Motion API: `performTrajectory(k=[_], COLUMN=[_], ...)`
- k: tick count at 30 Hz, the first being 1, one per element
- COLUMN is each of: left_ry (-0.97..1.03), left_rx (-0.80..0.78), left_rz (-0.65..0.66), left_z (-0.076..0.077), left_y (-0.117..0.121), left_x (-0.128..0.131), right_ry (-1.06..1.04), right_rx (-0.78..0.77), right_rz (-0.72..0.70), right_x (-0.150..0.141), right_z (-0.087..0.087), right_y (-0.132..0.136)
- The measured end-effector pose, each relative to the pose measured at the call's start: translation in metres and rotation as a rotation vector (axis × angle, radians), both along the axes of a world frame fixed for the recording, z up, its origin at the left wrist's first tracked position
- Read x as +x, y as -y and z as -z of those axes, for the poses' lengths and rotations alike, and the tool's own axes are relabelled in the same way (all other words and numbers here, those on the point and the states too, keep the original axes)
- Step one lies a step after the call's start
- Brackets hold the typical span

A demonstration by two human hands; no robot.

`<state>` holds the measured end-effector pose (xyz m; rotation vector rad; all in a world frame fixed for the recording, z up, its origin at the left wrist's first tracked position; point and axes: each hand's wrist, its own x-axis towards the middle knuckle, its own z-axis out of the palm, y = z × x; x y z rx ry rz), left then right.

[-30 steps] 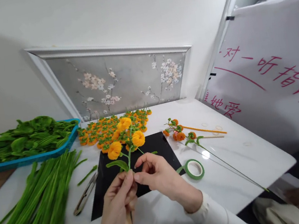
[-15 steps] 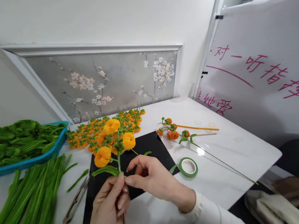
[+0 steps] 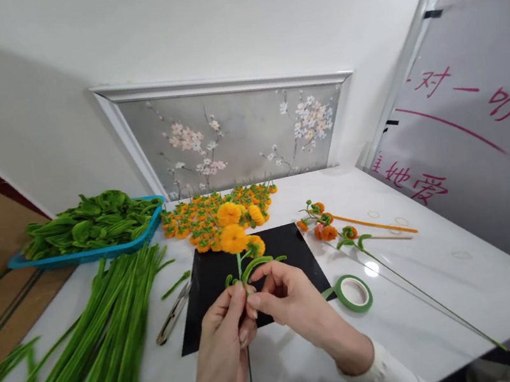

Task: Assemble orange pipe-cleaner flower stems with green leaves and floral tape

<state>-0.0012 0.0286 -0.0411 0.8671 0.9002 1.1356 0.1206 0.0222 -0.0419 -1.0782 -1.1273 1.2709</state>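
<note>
My left hand (image 3: 224,344) pinches the green stem of an artificial fuzzy flower spray (image 3: 234,238) between thumb and fingers. Its yellow-orange blooms stand upright above the hand, and a thin dark stem runs down below it. Close beside, my right hand (image 3: 297,304) is closed, thumb and index fingertips together at the stem by the base of a curved green leaf (image 3: 257,264). What those fingertips hold is too small to make out. Both hands are over the near part of a black mat (image 3: 215,275). A roll of green tape (image 3: 368,295) lies right of the right hand.
Small orange flower heads (image 3: 186,218) cover the table's back. A blue tray (image 3: 114,249) of green leaves stands left, behind long green fuzzy stems (image 3: 100,344). Thread snips (image 3: 173,315) lie by the mat. A finished-looking orange spray (image 3: 325,233) with a long stem lies right.
The spray has turned in my fingers: its leaf pointed left before, and leaves now show on both sides, the larger one to the right. Both hands stay together at the stem. The camera view has shifted.
</note>
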Motion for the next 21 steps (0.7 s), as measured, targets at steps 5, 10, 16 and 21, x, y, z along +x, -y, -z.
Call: performTrajectory(k=[5,10,16,21], left_ry=[0.071,0.044,0.024,0.017], left_rx=[-0.057,-0.061,-0.088,-0.064], left_rz=[0.003,-0.025,-0.010,0.034], left_z=[0.0032,0.0020,-0.0015,-0.0023], left_y=[-0.0004,0.0007,0.0010,0.0000], left_x=[0.0001,-0.0006,0.0002,0.0005], right_ry=[-0.006,0.042,0.048,0.055], right_rx=[0.044,0.026,0.039,0.038], right_rz=[-0.008,0.007,-0.005,0.003], right_x=[-0.0001,0.0009,0.0007,0.0032], right_z=[0.0016,0.0031,0.0044,0.0026], right_y=[-0.0014,-0.0006,0.0003,0.0010])
